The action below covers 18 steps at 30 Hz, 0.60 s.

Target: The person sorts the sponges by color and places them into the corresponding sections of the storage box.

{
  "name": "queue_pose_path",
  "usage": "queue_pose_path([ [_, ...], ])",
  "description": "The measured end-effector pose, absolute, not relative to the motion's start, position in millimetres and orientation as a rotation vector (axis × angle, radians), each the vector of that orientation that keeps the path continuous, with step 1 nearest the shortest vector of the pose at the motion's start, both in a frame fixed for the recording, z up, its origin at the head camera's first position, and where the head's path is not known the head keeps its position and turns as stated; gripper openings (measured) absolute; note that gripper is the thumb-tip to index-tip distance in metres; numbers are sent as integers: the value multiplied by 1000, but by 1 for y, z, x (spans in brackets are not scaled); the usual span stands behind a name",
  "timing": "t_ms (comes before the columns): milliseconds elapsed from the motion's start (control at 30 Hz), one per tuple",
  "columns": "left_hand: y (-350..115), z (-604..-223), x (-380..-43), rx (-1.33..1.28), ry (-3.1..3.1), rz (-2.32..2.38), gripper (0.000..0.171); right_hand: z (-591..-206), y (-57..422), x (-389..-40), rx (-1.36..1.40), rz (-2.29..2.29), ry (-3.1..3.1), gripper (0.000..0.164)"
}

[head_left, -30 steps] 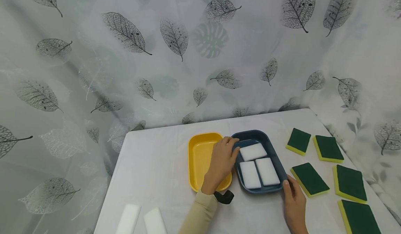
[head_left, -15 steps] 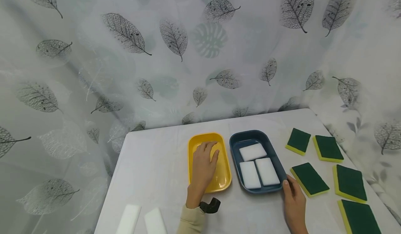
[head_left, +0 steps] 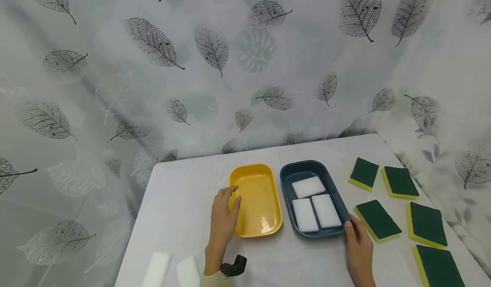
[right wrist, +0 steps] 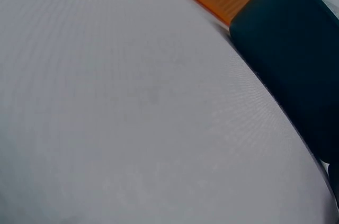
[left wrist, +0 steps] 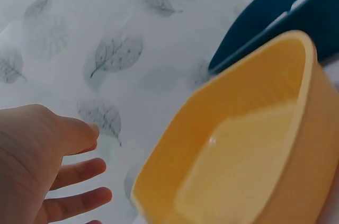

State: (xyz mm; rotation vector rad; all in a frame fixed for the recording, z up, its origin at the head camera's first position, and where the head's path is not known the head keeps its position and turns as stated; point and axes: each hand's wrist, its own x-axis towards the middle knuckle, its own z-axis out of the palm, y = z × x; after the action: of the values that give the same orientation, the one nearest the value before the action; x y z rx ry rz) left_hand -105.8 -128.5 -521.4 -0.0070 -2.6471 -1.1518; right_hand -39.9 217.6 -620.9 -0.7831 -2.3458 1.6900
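Observation:
My left hand (head_left: 224, 214) hovers over the left rim of a yellow tray (head_left: 258, 193), thumb and fingers apart and holding nothing. In the left wrist view its fingers (left wrist: 79, 173) are spread, beside the tray's wall. My right hand (head_left: 359, 246) holds the near right corner of a dark blue tray (head_left: 307, 166), thumb on the near side and fingers along the right side. Three white sponges lie in the blue tray: one crosswise at the back (head_left: 308, 187) and two side by side in front (head_left: 326, 210). The right wrist view shows the blue tray's wall (right wrist: 286, 60) without the hand.
Several green-and-yellow scouring sponges (head_left: 377, 220) lie spread on the right of the white-covered table (head_left: 184, 201). Two more white sponges (head_left: 158, 270) are at the front left. A leaf-patterned curtain (head_left: 207, 120) hangs behind and beside the table.
My left hand has moved left, from the blue tray's rim across the yellow tray to its left rim. The right hand has stayed at the blue tray's corner.

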Motion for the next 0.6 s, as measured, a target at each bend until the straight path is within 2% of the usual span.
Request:
queue_pose_path([
  [600,-209,-541,-73,285,-2721,-655,46,-619,217,-40,-777,1695,-2338,60],
])
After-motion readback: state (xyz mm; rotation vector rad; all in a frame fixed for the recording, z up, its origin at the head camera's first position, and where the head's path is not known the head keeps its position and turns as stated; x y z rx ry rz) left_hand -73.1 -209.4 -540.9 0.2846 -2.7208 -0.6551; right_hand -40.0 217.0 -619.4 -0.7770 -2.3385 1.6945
